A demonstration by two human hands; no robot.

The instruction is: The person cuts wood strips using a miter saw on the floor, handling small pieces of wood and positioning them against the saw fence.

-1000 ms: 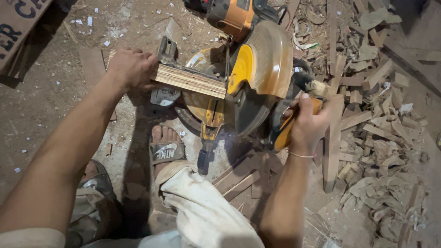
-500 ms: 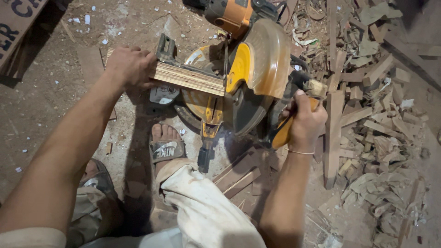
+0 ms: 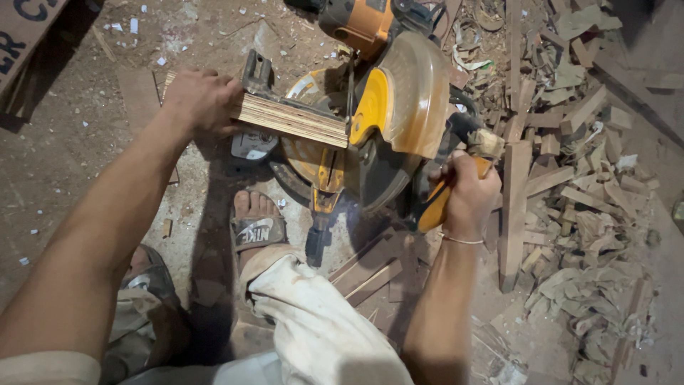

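Pressing down with your left hand (image 3: 201, 100), you have its fingers clenched over the far-left end of a plywood strip (image 3: 292, 119) that lies across the bed of the miter saw (image 3: 370, 135). The strip's layered edge faces you, and its right end runs in under the yellow blade guard (image 3: 410, 96), so the point where it meets the blade is hidden. Your right hand (image 3: 467, 196) is wrapped tight around the saw's orange handle (image 3: 436, 207), just right of the guard, with a thin bracelet showing at the wrist. The saw sits on the dusty floor (image 3: 85, 164) toward its far edge, its orange motor housing (image 3: 360, 21) behind the guard. Your sandalled foot (image 3: 254, 227) rests on the floor just in front of the saw base, between your two arms. A heap of wood offcuts (image 3: 570, 157) covers the floor's right side, one long slat (image 3: 514, 207) lying just beside your right hand. A cardboard box (image 3: 25, 32) sits at the far-left corner.
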